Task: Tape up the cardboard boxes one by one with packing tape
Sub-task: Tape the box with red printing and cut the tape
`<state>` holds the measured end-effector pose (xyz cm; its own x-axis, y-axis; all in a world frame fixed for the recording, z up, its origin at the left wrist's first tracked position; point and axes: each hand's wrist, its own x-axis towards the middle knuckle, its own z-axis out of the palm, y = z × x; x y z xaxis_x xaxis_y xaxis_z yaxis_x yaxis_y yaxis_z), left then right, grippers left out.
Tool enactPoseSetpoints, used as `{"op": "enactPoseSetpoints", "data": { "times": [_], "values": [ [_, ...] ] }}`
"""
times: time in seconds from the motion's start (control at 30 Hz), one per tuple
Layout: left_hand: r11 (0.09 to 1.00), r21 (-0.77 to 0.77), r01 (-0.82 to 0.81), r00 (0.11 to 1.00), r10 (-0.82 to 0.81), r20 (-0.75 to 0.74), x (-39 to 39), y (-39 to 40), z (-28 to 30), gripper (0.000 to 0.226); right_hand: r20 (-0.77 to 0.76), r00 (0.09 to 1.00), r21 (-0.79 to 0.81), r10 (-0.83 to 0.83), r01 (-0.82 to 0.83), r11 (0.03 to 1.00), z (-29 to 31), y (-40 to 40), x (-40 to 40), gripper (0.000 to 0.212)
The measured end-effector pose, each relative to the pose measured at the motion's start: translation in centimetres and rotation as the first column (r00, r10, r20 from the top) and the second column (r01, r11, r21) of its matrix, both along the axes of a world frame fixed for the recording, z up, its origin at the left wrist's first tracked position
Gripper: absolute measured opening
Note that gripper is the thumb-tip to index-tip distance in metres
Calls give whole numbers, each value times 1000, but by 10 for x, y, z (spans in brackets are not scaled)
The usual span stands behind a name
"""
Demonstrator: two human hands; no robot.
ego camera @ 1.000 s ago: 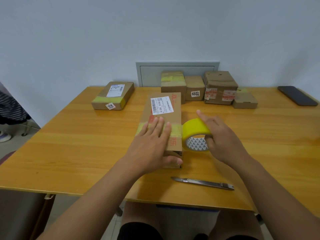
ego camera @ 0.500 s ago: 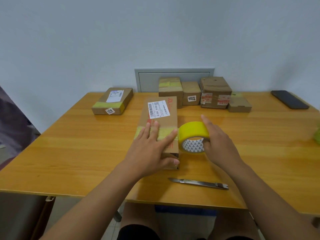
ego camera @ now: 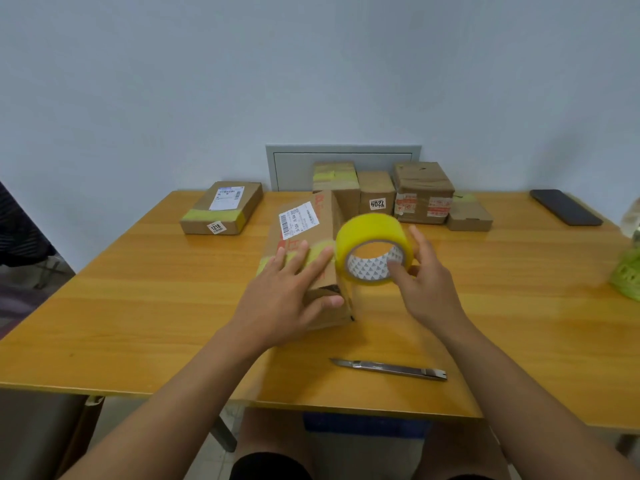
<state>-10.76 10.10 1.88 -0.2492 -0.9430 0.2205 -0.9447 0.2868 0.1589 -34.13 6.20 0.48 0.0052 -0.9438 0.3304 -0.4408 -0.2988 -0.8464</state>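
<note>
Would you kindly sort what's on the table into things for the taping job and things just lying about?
For the job:
tape roll, held by the right hand
box under the left hand
knife
back row of boxes
flat box

Lying about:
phone
green bag

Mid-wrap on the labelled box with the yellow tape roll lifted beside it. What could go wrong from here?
1. The box looks tipped, held only by the left hand spread flat on it; it could slide or twist, skewing the strip.
2. The right hand has only a fingertip grip on the tape roll; a hard pull might slip it.
3. The knife lies near the forearms, a hazard; whether its blade is out is unclear.
</note>
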Motion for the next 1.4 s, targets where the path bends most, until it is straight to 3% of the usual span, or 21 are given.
{"op": "enactPoseSetpoints", "data": {
  "times": [0.07,0.13,0.2,0.27,0.33,0.4,0.5,0.6,0.7,0.97,1.07,1.27,1.4],
  "values": [
    [999,-13,33,957,-35,-287,2,-1,-3,77,93,995,-86,32,-24,996,15,-3,4,68],
    [994,-48,99,838,-109,-535,-2,-2,-10,72,126,987,-143,96,-78,987,29,-4,10,69],
    [989,-69,130,716,-142,-684,-9,-4,-18,69,93,980,-150,174,-159,976,38,-5,19,74],
    [991,-63,119,651,-125,-749,-11,-4,-23,73,71,967,-132,245,-234,963,40,-7,29,80],
    [996,-60,68,677,-90,-730,-9,-4,-28,79,54,958,-130,282,-273,953,41,-10,36,82],
    [991,-125,-37,770,-52,-636,-7,0,-31,81,18,954,-147,300,-294,944,42,-14,42,83],
    [862,-484,-151,905,-77,-418,-7,10,-27,64,-7,945,-168,326,-323,931,42,-19,46,83],
    [669,-743,38,983,-158,-92,-4,8,-23,51,-27,938,-179,344,-343,922,42,-21,50,82],
    [675,-712,195,979,-175,103,-3,4,-26,48,-76,939,-182,336,-345,921,45,-23,55,84],
    [719,-695,12,996,-68,-54,-6,6,-40,45,-111,914,-214,391,-406,888,43,-27,66,82],
    [748,-661,-58,993,-26,-116,0,11,-41,45,-45,917,-235,397,-396,888,44,-25,63,76],
    [780,-622,-64,989,-35,-145,-3,14,-38,44,-53,961,-294,272,-276,915,51,-25,12,62],
    [777,-625,-82,987,-23,-159,-4,14,-38,45,-99,967,-218,233,-250,943,45,-24,-18,56]
  ]
}}
